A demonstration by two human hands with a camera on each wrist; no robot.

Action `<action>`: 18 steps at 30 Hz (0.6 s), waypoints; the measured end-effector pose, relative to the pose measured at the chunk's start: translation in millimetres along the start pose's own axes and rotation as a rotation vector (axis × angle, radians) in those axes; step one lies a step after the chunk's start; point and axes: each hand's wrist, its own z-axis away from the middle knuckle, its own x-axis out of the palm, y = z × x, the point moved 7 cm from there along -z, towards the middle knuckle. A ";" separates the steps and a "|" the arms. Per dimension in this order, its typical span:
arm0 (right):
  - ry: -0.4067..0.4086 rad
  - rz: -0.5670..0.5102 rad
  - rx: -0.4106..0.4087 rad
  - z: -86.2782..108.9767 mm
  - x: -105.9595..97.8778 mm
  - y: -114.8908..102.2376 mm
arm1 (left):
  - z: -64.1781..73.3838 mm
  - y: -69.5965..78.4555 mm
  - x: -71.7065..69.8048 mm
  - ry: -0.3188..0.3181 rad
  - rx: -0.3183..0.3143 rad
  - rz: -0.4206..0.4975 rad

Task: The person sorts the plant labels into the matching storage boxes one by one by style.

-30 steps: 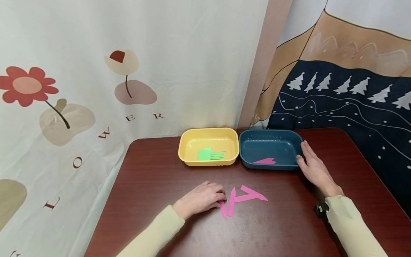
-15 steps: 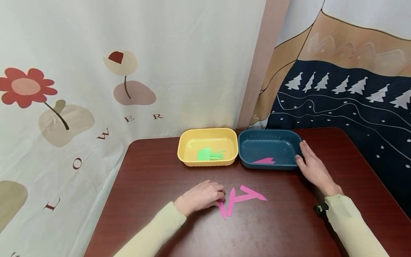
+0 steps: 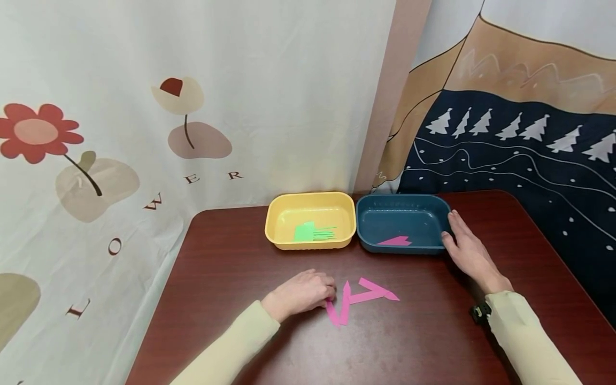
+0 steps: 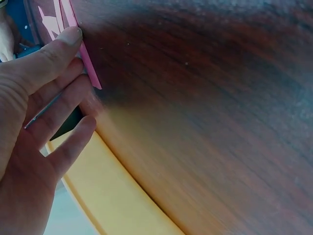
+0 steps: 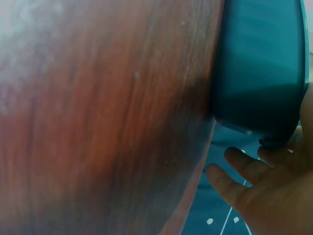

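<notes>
On the table, my left hand (image 3: 303, 291) pinches the upper end of a pink paper strip (image 3: 333, 314) between thumb and fingers; the left wrist view shows the thumb lying on this pink strip (image 4: 91, 68). Just right of it lies an upright pink strip with a pointed tip (image 3: 345, 302). Further right, pink pieces (image 3: 372, 291) meet in a sideways V. My right hand (image 3: 471, 254) rests with extended fingers against the right side of a dark blue bin (image 3: 409, 222). Its thumb is near the front right corner. Inside that bin is a pink piece (image 3: 395, 241).
A yellow bin (image 3: 312, 246) stands left of the blue one, nearly touching it, and holds a green paper piece (image 3: 304, 232) with thin green strips. Both sit at the back of the brown table (image 3: 231, 267), before printed curtains (image 3: 289, 96).
The head view has shifted slightly. My left hand stays at the pink strip, whose lower tip has edged closer to the neighbouring strip. The right hand keeps its place on the blue bin.
</notes>
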 end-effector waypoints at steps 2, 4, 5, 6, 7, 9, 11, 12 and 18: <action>0.000 0.000 0.003 0.1 -0.4 0.0 | -0.8 0.0 -0.2 -0.003 0.001 -0.006; 0.001 -0.001 0.001 0.1 -0.6 -0.2 | -1.9 -0.3 -0.3 -0.012 -0.002 -0.003; 0.003 0.000 0.000 0.0 -0.7 -0.4 | -2.4 -0.4 -0.5 -0.017 -0.003 -0.001; 0.003 -0.001 -0.002 -0.1 -0.6 -0.2 | -3.1 -0.8 -0.2 -0.022 -0.005 0.005; 0.003 -0.002 -0.004 -0.1 -0.6 -0.5 | -3.7 -1.4 0.4 -0.027 -0.008 0.009; 0.002 -0.003 -0.008 0.0 -0.6 -1.1 | -4.5 -2.1 0.9 -0.036 -0.011 0.024; 0.001 -0.001 -0.008 -0.2 -0.7 -0.8 | -5.1 -2.7 1.7 -0.040 -0.012 0.038; 0.001 -0.001 -0.006 -0.3 -0.9 -0.8 | -5.2 -3.0 2.0 -0.041 -0.013 0.047; 0.005 0.001 -0.004 -0.7 -0.2 0.2 | -3.3 -5.8 2.5 -0.013 -0.032 0.127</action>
